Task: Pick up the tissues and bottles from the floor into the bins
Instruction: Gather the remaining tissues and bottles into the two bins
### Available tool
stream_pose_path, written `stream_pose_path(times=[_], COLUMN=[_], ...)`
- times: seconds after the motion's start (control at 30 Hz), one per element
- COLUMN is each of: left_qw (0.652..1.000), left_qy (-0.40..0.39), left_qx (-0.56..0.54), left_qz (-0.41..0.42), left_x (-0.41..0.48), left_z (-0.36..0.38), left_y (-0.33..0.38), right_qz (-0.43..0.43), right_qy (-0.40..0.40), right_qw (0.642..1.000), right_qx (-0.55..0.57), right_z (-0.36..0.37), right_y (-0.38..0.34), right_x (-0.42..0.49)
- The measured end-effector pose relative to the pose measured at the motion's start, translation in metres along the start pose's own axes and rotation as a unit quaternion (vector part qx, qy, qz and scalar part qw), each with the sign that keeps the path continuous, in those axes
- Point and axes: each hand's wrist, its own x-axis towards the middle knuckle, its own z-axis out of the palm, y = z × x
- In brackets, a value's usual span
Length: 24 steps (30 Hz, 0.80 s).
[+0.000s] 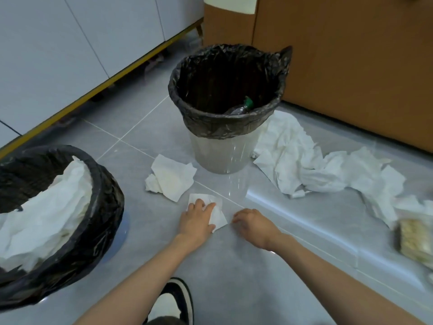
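The left hand [196, 220] lies on the small flat white paper tissue [216, 213], which is on the grey tiled floor [234, 266] just in front of the translucent bin with a black bag [222, 156]. Its fingers are bent over the sheet and seem to gather it, and one corner comes out from under the palm. The right hand [254, 225] is just beside, with fingers loosely curled and tips at the floor, and it holds nothing.

I judge this tissue to be very light, thin and soft. It lies flat, so no edge is easy to take. It is better to drag the fingertips together until the paper wrinkles into a fold, then pinch that fold. It may tear if pulled hard, which matters little for rubbish. The crumpled white tissue [171, 177] near it and the long heap of white tissues [304, 165] right of the bin already have raised folds to grasp. The second black-bagged bin [105, 195] at the left holds tissues, while the translucent one holds a clear plastic bottle with a green cap [242, 107], so the sheet probably belongs at the left
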Motion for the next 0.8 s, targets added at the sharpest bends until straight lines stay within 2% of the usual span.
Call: stream_pose_path(times=[0.13,0.23,0.33,0.43,0.57,0.8], left_qw=[0.999,0.996,0.990,0.982,0.966,0.952], left_qy=[0.018,0.021,0.047,0.067,0.092,0.086], left_qx=[-0.031,-0.081,-0.129,-0.165,-0.212,-0.242], left_qz=[0.005,0.014,0.033,0.067,0.115,0.166], left_x=[0.006,0.012,0.017,0.025,0.032,0.046], left_z=[0.004,0.004,-0.002,-0.015,-0.033,-0.034], left_y=[0.005,0.012,0.028,0.053,0.078,0.091], right_qz=[0.054,0.101,0.153,0.182,0.216,0.278], right_qy=[0.106,0.202,0.283,0.322,0.308,0.157], right_qw=[0.989,0.964,0.935,0.923,0.924,0.947], right_qx=[0.090,0.143,0.152,0.110,0.067,0.043], right_z=[-0.016,-0.037,-0.057,-0.076,-0.099,-0.109], right_y=[0.030,0.049,0.069,0.092,0.118,0.135], right_x=[-0.012,-0.022,-0.030,-0.044,-0.055,-0.050])
